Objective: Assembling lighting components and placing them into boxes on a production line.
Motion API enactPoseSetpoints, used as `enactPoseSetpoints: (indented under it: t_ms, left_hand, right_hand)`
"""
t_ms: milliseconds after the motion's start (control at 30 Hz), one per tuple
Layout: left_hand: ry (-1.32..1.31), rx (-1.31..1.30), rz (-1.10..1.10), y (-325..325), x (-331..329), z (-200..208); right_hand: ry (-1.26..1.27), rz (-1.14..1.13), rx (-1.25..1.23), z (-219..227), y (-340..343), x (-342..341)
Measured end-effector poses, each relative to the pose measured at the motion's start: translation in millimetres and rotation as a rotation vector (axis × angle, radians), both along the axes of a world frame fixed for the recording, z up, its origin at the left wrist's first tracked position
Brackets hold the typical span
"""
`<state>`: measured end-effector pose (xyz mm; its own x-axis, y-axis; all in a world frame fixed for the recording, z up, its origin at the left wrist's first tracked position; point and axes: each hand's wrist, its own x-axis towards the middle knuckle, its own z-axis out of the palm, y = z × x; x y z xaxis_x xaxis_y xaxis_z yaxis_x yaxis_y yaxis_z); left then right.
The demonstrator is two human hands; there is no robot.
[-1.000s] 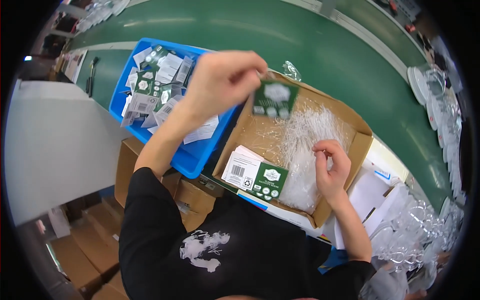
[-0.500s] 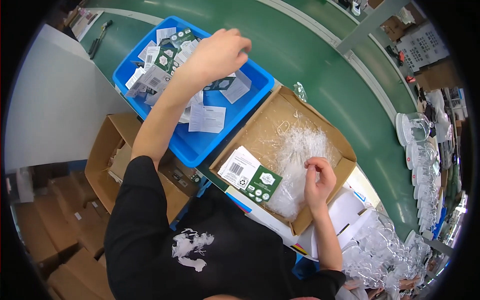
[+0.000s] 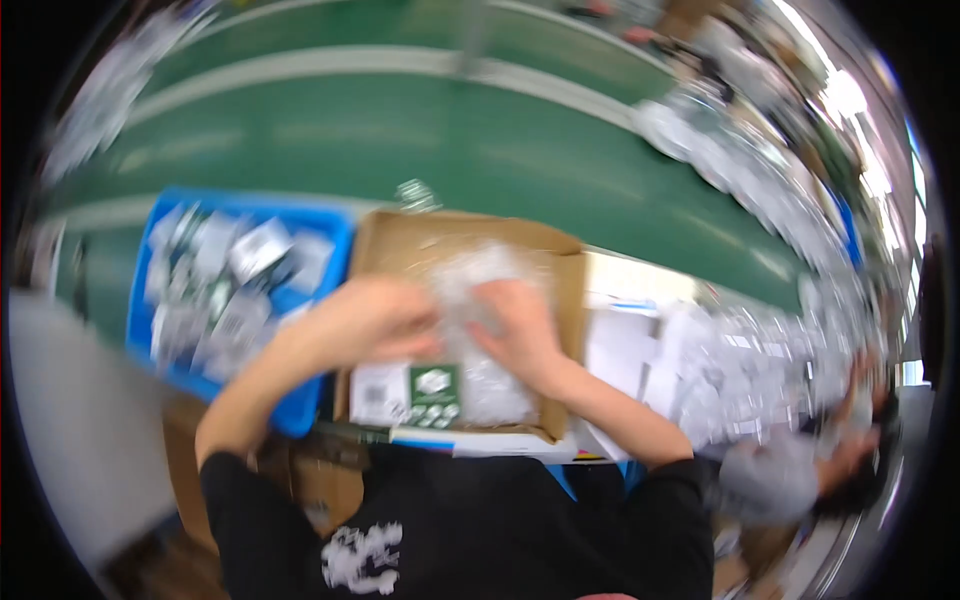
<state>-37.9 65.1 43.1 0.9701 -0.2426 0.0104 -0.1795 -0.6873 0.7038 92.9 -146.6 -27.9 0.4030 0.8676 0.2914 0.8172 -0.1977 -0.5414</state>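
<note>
The picture is smeared by motion. My left hand (image 3: 395,318) is over the left part of a shallow cardboard box (image 3: 385,240), its fingers too blurred to read. In the same box, my right hand (image 3: 515,325) reaches over a pile of thin clear plastic strands (image 3: 490,265), thumb and fingers toward the left hand. Whether either hand holds a strand cannot be made out. Below my hands, a stack of white cards (image 3: 380,392) lies beside a green card (image 3: 434,392) with white print at the box's near edge.
Left of the box, a blue plastic bin (image 3: 342,240) holds many loose white and green cards. A small clear item (image 3: 416,195) stands behind the box on the green work surface (image 3: 480,150). Clear plastic domes line the right, where another person (image 3: 770,480) sits.
My left hand has come from above the blue bin to the cardboard box, near my right hand. The whole view has turned to the right.
</note>
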Motion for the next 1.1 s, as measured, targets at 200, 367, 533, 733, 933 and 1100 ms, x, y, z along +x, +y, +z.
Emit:
enactPoseSetpoints:
  t_ms: [200,367,533,733,933,1100]
  left_hand:
    - [0.365,-0.038,-0.190,-25.9,-8.4,-5.7]
    - [0.478,-0.068,-0.081,-26.6,-4.0,-18.9]
    - [0.557,-0.186,-0.016,-24.8,0.3,-23.1]
    - [0.669,-0.368,0.079,-16.7,3.2,-29.0]
    - [0.359,-0.333,0.025,-10.5,4.1,-31.0]
    - [0.381,-0.580,0.024,8.7,1.6,-25.6]
  right_hand:
    - [0.076,0.100,0.246,-19.2,-0.7,-0.4]
    - [0.399,0.159,0.407,3.9,-4.2,-3.6]
    - [0.509,0.165,0.441,8.9,-5.2,-0.4]
    - [0.598,0.139,0.502,8.8,-6.4,1.9]
    - [0.577,0.104,0.551,10.9,-4.4,0.5]
    - [0.647,0.059,0.587,8.2,-0.4,2.8]
